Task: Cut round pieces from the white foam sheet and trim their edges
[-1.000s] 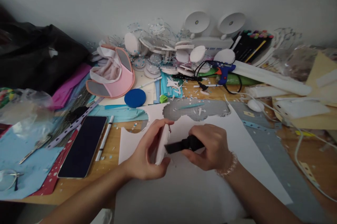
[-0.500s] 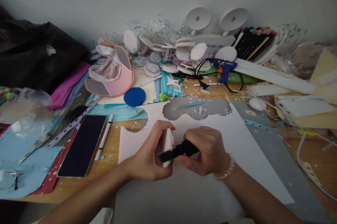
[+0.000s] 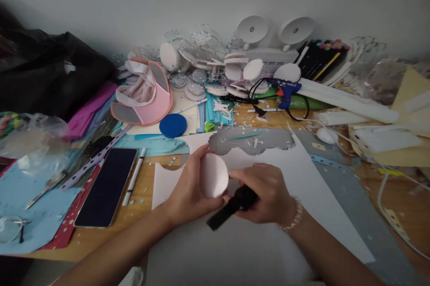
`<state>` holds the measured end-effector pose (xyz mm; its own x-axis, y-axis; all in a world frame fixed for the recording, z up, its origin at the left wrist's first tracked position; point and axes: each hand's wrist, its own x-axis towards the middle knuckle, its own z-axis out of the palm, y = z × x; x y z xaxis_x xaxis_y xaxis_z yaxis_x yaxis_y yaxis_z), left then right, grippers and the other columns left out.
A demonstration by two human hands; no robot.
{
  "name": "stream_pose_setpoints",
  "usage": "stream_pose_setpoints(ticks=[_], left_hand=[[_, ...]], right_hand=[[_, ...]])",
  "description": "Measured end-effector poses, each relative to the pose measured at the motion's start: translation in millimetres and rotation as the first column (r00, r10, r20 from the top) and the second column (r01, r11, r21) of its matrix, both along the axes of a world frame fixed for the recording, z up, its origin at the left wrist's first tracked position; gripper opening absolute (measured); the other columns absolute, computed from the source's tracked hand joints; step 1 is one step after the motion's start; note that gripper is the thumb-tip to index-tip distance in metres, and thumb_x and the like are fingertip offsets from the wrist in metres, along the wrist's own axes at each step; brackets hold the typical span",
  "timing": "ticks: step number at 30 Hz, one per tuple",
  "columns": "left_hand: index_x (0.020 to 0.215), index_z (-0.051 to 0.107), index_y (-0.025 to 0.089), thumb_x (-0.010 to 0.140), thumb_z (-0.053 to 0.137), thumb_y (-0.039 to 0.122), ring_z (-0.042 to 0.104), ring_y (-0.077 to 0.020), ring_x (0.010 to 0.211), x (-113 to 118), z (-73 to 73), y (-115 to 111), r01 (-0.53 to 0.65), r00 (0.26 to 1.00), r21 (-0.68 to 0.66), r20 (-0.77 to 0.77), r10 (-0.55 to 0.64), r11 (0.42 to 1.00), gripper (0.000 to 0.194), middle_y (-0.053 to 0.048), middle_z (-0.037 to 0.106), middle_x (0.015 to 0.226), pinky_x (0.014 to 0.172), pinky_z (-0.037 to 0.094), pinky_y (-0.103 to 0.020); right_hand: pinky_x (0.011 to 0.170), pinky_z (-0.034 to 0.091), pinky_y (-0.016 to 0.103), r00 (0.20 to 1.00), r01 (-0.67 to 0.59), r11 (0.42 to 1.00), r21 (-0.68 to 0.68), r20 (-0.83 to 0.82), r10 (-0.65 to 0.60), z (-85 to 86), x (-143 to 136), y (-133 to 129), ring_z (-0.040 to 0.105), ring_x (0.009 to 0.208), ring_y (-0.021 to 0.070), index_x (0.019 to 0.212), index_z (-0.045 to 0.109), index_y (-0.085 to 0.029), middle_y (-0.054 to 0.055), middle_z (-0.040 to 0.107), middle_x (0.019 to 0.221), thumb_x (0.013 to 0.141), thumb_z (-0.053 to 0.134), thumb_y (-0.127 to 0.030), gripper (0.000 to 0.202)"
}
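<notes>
A round white disc (image 3: 214, 176) with a pale flat face is gripped by its edge in my left hand (image 3: 188, 194), fingers and thumb curved round it. My right hand (image 3: 267, 192) is closed on a black handheld tool (image 3: 223, 215), whose narrow end points down and left, just below the disc. Its exact kind is unclear. The right fingertips are close to the disc's right edge; whether they touch it I cannot tell. Under both hands lies a large white sheet (image 3: 322, 219) with scalloped cutouts along its far edge.
On the left are a phone (image 3: 105, 187), a white pen (image 3: 134, 176), scissors (image 3: 46, 189) and a pink visor (image 3: 149, 102). A blue disc (image 3: 173, 125) lies ahead. Farther back are several white discs, a blue glue gun (image 3: 287, 93) and a two-headed lamp (image 3: 252, 29). A white cable (image 3: 381, 192) curves at right.
The white disc has turned from edge-on to show its face. The black tool has moved off the disc, slightly down and right, with my right hand still round it.
</notes>
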<state>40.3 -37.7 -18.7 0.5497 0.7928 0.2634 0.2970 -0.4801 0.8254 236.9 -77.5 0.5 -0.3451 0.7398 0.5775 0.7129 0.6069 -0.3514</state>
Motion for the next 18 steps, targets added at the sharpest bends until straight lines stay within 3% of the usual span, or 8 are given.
stream_pose_setpoints(ticks=[7,10,12,14,16,18], left_hand=[[0.141,0.022,0.023,0.064,0.077,0.026,0.043,-0.0332,0.12,-1,2.8,-3,-0.049,0.996,0.242,-0.062,0.066,0.969,0.095,-0.016,0.043,0.134,0.099,0.037,-0.049],[0.143,0.022,0.024,0.066,0.079,0.031,0.041,-0.0342,0.124,-2,0.8,-4,-0.039,0.999,0.255,-0.018,0.045,0.966,0.095,-0.017,0.041,0.137,0.103,0.034,-0.051],[0.141,0.026,0.025,0.065,0.08,0.035,0.041,-0.0339,0.126,-2,-0.9,-4,-0.038,0.997,0.143,0.068,0.029,0.989,0.094,-0.016,0.041,0.137,0.104,0.034,-0.051],[0.137,0.033,0.026,0.064,0.082,0.037,0.044,-0.0318,0.124,-1,-0.7,-3,-0.028,0.976,-0.077,0.214,0.044,0.997,0.088,-0.013,0.044,0.135,0.102,0.039,-0.048],[0.129,0.042,0.026,0.069,0.079,0.035,0.053,-0.0265,0.114,2,2.0,-1,0.016,0.931,-0.319,0.352,0.102,0.948,0.071,-0.01,0.051,0.127,0.09,0.049,-0.039],[0.118,0.051,0.024,0.075,0.075,0.031,0.06,-0.0181,0.09,4,6.0,2,0.07,0.896,-0.498,0.412,0.165,0.865,0.05,-0.006,0.06,0.108,0.068,0.052,-0.026]], right_hand=[[0.05,0.035,0.027,0.992,-0.049,0.998,-0.033,-0.114,0.045,-1.6,-3,-1,0.05,0.044,0.0106,0.08,0.058,-0.019,-0.004,0.058,0.054,0.078,0.059,-0.025,0.007],[0.051,0.038,0.025,0.977,-0.076,0.994,-0.082,-0.204,0.058,0.5,-3,-2,0.052,0.045,0.0096,0.075,0.056,-0.02,-0.004,0.059,0.054,0.079,0.059,-0.021,0.005],[0.051,0.039,0.023,0.958,-0.075,0.989,-0.124,-0.286,0.037,3.5,-1,-2,0.053,0.046,0.0092,0.074,0.056,-0.02,-0.004,0.059,0.055,0.078,0.061,-0.022,0.007],[0.048,0.039,0.022,0.93,-0.06,0.98,-0.187,-0.367,-0.013,7.7,3,-1,0.051,0.046,0.0086,0.072,0.057,-0.02,-0.004,0.06,0.056,0.078,0.062,-0.021,0.008],[0.045,0.038,0.021,0.899,-0.019,0.964,-0.265,-0.426,-0.099,11.8,6,-1,0.049,0.046,0.0083,0.069,0.056,-0.019,-0.003,0.058,0.056,0.079,0.061,-0.02,0.011],[0.043,0.036,0.022,0.863,0.04,0.939,-0.341,-0.463,-0.204,14.1,10,1,0.046,0.047,0.0088,0.065,0.056,-0.018,-0.003,0.054,0.054,0.082,0.059,-0.022,0.017]])
